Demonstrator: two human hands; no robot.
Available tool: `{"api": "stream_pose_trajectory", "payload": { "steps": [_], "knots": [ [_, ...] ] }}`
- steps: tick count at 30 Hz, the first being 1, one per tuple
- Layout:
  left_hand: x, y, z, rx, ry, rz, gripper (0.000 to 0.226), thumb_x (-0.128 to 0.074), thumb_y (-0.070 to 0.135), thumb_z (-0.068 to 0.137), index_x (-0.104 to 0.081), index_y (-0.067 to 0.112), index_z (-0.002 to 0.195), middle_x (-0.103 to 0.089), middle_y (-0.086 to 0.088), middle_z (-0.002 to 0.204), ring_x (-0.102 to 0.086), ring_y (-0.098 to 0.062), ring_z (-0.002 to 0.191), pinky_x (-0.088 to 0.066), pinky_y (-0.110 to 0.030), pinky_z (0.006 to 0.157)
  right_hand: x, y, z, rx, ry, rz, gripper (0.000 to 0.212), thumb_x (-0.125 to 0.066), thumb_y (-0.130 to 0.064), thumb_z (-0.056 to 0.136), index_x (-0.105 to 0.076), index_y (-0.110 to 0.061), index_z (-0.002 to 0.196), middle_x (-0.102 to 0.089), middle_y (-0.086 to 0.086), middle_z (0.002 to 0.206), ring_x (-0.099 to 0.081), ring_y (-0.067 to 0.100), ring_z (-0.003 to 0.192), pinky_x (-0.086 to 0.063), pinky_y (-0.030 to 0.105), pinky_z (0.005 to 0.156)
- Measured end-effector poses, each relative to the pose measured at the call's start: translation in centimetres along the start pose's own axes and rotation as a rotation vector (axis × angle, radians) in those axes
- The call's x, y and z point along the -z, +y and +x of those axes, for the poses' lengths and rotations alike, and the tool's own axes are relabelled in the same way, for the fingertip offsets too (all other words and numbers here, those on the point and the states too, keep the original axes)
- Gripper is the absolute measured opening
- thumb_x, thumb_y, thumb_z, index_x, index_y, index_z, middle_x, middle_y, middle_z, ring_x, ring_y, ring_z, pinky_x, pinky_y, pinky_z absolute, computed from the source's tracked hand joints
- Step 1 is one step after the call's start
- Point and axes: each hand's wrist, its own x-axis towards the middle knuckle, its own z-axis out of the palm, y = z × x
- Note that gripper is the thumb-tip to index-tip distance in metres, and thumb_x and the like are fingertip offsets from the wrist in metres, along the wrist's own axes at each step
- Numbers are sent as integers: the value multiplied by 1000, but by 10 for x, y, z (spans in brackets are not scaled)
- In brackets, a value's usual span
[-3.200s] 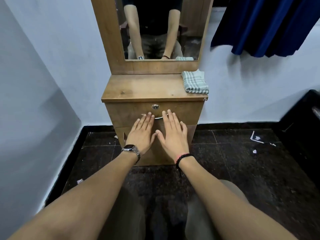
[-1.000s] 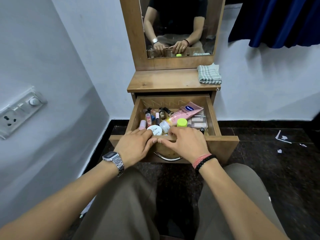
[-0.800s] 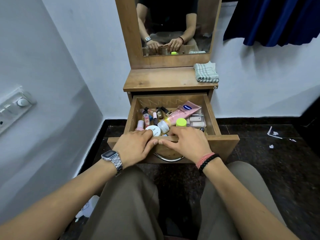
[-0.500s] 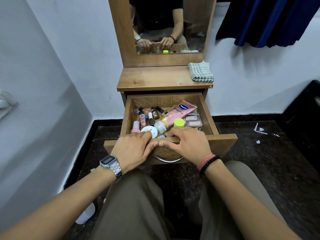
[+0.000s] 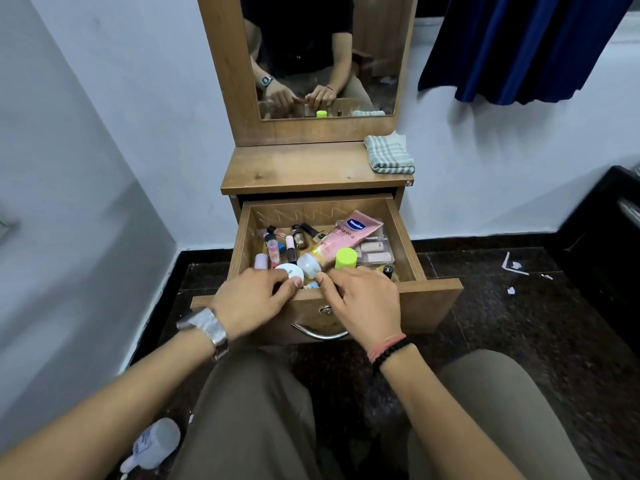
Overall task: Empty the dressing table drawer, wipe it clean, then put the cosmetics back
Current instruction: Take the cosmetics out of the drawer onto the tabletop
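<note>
Over the open drawer (image 5: 403,233) front, pink tube (image 5: 348,235) cap toward both hands (image 5: 360,299), fingers curled, grip unclear

Both hands (image 5: 254,299) (image 5: 363,301) forward, fingers curled

Pale bluish-white walls (image 5: 121,98) meet in a corner at the left. The floor (image 5: 519,341) is dark speckled stone with a black skirting (image 5: 485,237). A blue curtain (image 5: 519,46) hangs at upper right. Dark furniture (image 5: 609,220) stands at the right edge. Paper scraps (image 5: 516,266) lie on the floor.
</note>
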Motion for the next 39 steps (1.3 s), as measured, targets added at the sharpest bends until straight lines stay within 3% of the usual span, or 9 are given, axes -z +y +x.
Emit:
{"api": "stream_pose_trajectory", "payload": {
  "steps": [2,5,9,14,21,25,30,35,39],
  "knots": [
    [13,2,16,22,-60,-145,26,-44,44,94,-54,30,75,-63,-1,79,-59,-18,67,-48,-35,63,1,1,3,2,-38,22,40,-46,-45,94,-60,-24,64,-57,-6,57,-57,15,58,-32,26,52],
    [14,6,52,25,50,-163,12,-55,33,91,-60,23,92,-68,2,91,-60,-12,73,-48,-29,70,5,5,9,-20,-138,46,44,-37,-50,97,-64,-25,72,-50,-4,57,-58,21,60,-28,28,45],
    [0,21,99,102,-22,-220,34,-62,33,87,-55,17,116,-65,0,110,-60,-17,98,-47,-27,82,13,10,14,-11,-204,57,46,-34,-52,97,-67,-24,81,-35,-6,53,-49,23,60,-20,29,45],
    [-18,34,132,182,-215,-122,50,-64,42,84,-53,16,125,-64,-3,118,-59,-21,105,-48,-29,87,16,13,12,4,-210,124,47,-32,-53,97,-69,-25,87,-60,0,72,-62,25,75,-31,31,52],
    [-29,39,136,208,-243,-43,57,-59,54,66,-61,19,110,-67,-8,110,-61,-28,100,-50,-35,87,17,10,12,11,-207,160,42,-35,-50,98,-67,-24,92,-67,4,82,-63,29,78,-14,27,45],
    [-29,38,129,201,-169,-86,31,-63,50,72,-53,21,80,-68,-11,98,-61,-30,90,-43,-29,69,20,9,11,8,-205,159,39,-35,-49,98,-66,-25,97,-68,3,86,-64,28,81,-16,28,46],
    [-17,31,116,222,-17,-247,50,-74,49,71,-54,12,98,-65,-7,96,-58,-24,83,-39,-30,63,21,7,10,-7,-204,175,33,-36,-47,98,-62,-27,97,-67,-1,88,-64,25,84,-30,32,57],
    [5,30,90,247,183,-410,56,-77,49,69,-49,14,104,-61,3,87,-57,-11,70,-38,-24,53,21,3,10,-171,-23,431,9,-50,-37,93,-54,-32,99,-61,-14,99,-58,7,90,-38,26,63],
    [21,34,71,120,298,-386,60,-77,51,68,-46,18,107,-60,7,93,-58,-8,76,-48,-28,61,20,2,11,-265,66,597,45,-61,-41,86,-41,-34,126,-55,-17,118,-54,6,106,-43,24,74]
  ]
}}
